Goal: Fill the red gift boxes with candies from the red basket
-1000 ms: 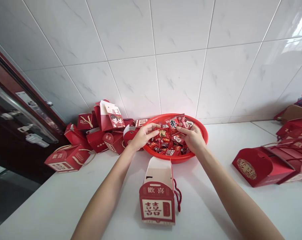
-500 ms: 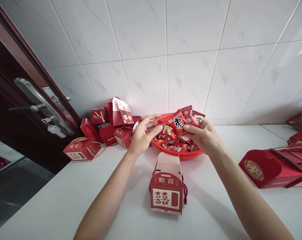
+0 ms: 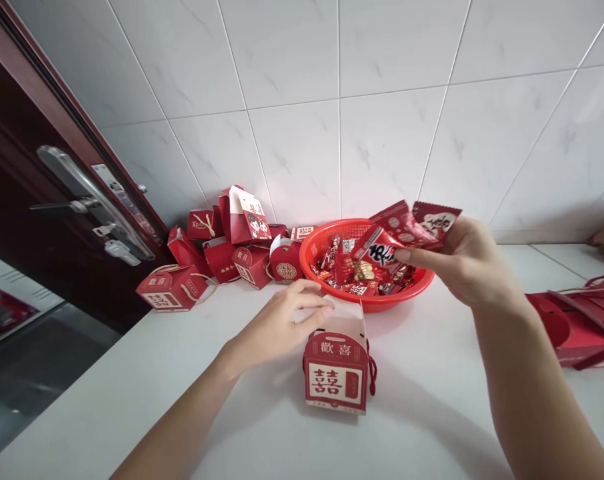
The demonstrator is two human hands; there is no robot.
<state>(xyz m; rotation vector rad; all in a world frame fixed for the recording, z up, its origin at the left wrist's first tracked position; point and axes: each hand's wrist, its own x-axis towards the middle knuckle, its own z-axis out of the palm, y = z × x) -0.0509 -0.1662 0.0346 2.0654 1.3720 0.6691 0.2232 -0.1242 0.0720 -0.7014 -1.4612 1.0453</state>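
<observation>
My right hand (image 3: pixel 469 267) pinches several red snack packets (image 3: pixel 405 223) between thumb and fingers, above the right side of a red plastic basket (image 3: pixel 309 250). The basket holds many small wrapped sweets (image 3: pixel 327 260). In front of it stands a red and cream gift box (image 3: pixel 336 383) with its top open, a pale flap raised at the back and dark red cord at its sides. My left hand (image 3: pixel 287 320) is at the box's left rear, empty, thumb and fingers apart. Whether its fingertips touch the flap I cannot tell.
Several red gift boxes (image 3: pixel 222 260) are piled at the back left against the tiled wall (image 3: pixel 292 160). More red boxes (image 3: pixel 577 323) lie at the right edge. A dark door (image 3: pixel 27 167) with a metal handle and keys stands left of the white table (image 3: pixel 262 427).
My left hand has left the packets and come down toward the box. My right hand has moved right, with the packets in it. The view has shifted slightly.
</observation>
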